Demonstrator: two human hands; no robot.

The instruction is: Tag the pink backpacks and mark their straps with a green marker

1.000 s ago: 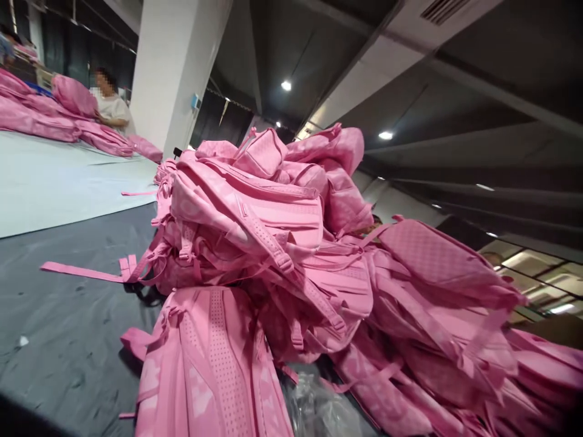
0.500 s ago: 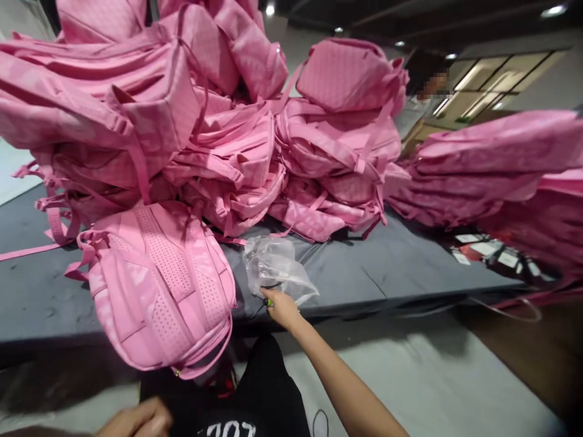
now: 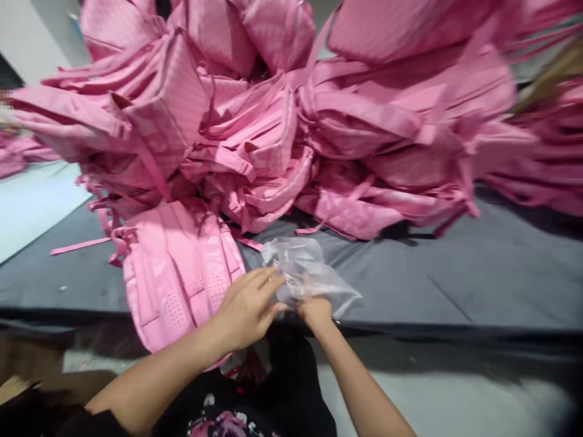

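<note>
A clear plastic bag (image 3: pixel 325 276) lies crumpled near the front edge of the grey-covered table. My left hand (image 3: pixel 248 306) is open, its fingers apart and their tips at the bag's left side. From the right, my right hand (image 3: pixel 316 311) reaches into or under the bag's plastic. Its fingers are blurred and mostly covered there, so I cannot see what they hold. Left of the bag a pink backpack (image 3: pixel 184 261) lies with its perforated back panel and straps up, overhanging the table edge. My left forearm passes in front of its lower part.
Pink backpacks (image 3: pixel 255 133) are heaped high along the back of the table (image 3: pixel 392 279). More pink bags (image 3: pixel 546 152) are stacked at the far right. A white surface (image 3: pixel 36 200) adjoins on the left. A loose pink strap (image 3: pixel 82 246) lies on the cover.
My left hand has come up from the bottom edge to the plastic bag. My right hand has gone into the plastic, and the small black-and-green item at its fingers no longer shows. The view has shifted.
</note>
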